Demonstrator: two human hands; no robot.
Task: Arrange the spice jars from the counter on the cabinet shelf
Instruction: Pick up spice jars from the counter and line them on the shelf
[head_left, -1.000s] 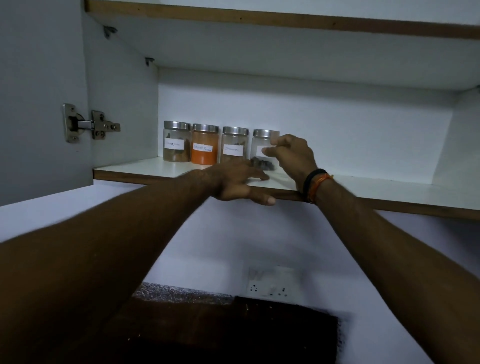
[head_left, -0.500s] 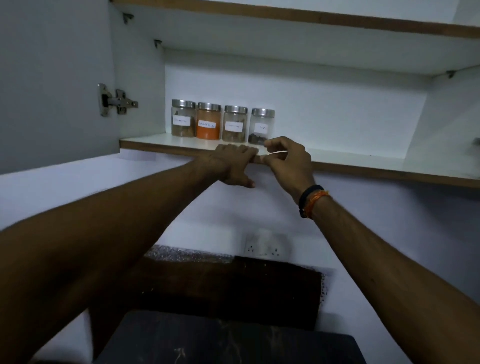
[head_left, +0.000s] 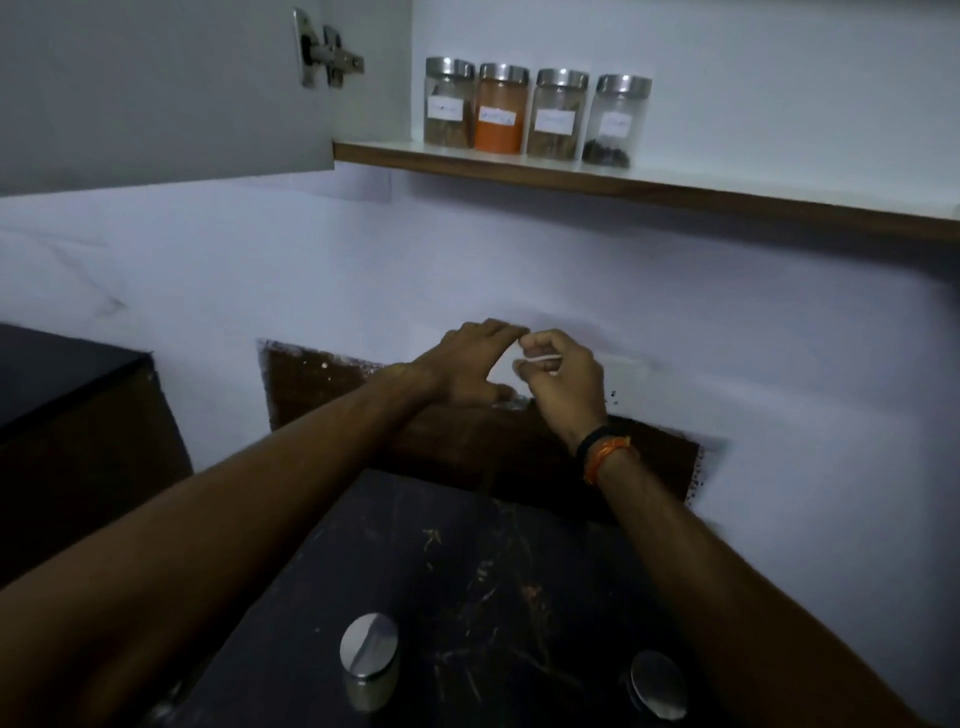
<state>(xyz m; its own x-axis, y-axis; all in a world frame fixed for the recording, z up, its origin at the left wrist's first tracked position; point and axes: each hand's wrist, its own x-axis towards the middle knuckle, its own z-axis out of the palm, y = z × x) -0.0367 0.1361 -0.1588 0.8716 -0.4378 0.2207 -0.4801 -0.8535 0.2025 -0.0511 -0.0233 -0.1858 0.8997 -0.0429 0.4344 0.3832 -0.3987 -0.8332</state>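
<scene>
Four labelled spice jars (head_left: 535, 117) stand in a touching row near the left end of the cabinet shelf (head_left: 675, 189). Two more steel-lidded jars (head_left: 370, 660) sit near the surface's front edge. The left hand (head_left: 467, 366) is relaxed and holds nothing; the right hand (head_left: 561, 379) pinches a small white strip (head_left: 540, 358).

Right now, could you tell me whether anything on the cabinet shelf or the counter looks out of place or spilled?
Nothing looks spilled or tipped. Four steel-lidded clear spice jars stand upright in a tidy row on the white wood-edged shelf. Two more steel-lidded jars remain on the dark counter. The right hand pinches something small and white I cannot identify.
</scene>
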